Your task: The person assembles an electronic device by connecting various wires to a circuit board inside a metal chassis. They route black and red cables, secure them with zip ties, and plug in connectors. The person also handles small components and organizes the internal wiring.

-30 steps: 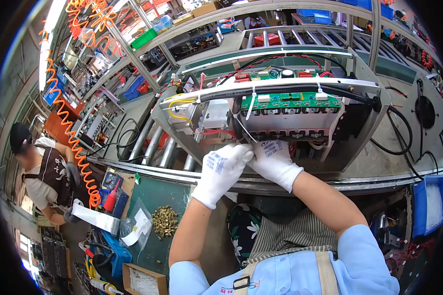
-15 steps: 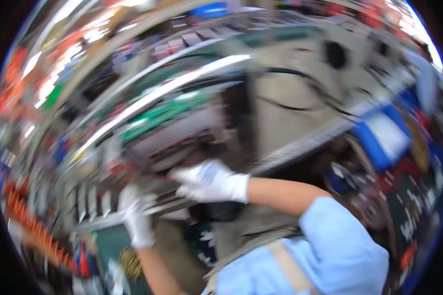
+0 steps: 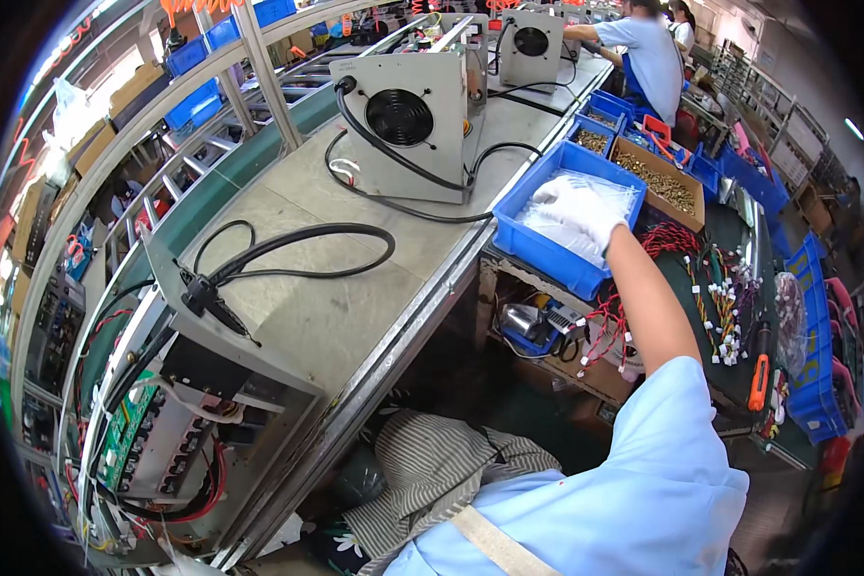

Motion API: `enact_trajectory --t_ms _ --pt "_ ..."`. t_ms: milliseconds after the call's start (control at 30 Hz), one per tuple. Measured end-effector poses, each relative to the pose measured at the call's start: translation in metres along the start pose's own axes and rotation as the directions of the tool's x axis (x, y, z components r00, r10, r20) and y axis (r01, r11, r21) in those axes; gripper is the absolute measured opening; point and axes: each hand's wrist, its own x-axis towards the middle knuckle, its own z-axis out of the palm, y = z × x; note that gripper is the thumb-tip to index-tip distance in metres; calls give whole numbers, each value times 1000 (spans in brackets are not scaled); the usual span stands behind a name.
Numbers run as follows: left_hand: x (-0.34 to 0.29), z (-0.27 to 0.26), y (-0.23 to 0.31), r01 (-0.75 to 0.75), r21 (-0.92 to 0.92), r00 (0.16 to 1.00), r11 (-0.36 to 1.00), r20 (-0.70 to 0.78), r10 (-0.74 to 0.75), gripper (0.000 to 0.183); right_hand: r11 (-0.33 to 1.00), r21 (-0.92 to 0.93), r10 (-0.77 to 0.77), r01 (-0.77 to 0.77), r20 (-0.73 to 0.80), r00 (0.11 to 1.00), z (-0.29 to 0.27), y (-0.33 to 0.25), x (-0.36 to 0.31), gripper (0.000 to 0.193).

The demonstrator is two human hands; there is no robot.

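Observation:
My right hand (image 3: 576,209), in a white glove, is inside a blue bin (image 3: 555,252) of thin whitish strips (image 3: 571,182) that look like cable ties. Its fingers stretch out, slightly bent, over the strips; white on white blurs the fingertips. At the lower left edge, a pale patch by the near unit may be my left glove, but no fingers can be made out. That near unit (image 3: 307,394) is a grey metal case, open at the side, showing a green circuit board (image 3: 125,437), wires and a black cable (image 3: 302,230) looped over the bench.
Another grey case with a round fan (image 3: 400,117) stands farther along the metal bench (image 3: 298,182). Beyond my right hand is a cardboard box of brass-coloured parts (image 3: 658,182). Wire bundles (image 3: 720,298) and an orange-handled tool (image 3: 758,382) lie right. A co-worker (image 3: 643,58) stands beyond.
My right hand has left the near unit and reached right into the blue bin. The view has swung right, leaving the unit at lower left and my left hand almost out of sight.

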Motion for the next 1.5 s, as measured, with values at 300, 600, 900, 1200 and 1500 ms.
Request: enact_trajectory --t_ms 300,600,900,1200,1500 --pt "54 -55 -13 -41 287 998 957 51 27 57 999 -5 51 -50 116 992 23 1 26 22" --pt "53 -59 -45 -66 338 997 939 50 52 42 962 -273 -54 33 -68 996 -11 -10 29 23" --pt "-75 6 73 -173 -148 980 974 -127 155 53 601 699 -161 389 -371 915 -12 -275 -110 15" --pt "-100 14 88 -610 22 651 792 584 485 22 193 970 -745 147 47 666 127 -466 -198 14" --pt "-89 27 80 -691 222 639 688 633 437 29 222 822 -692 -524 512 510 153 -469 -188 28"
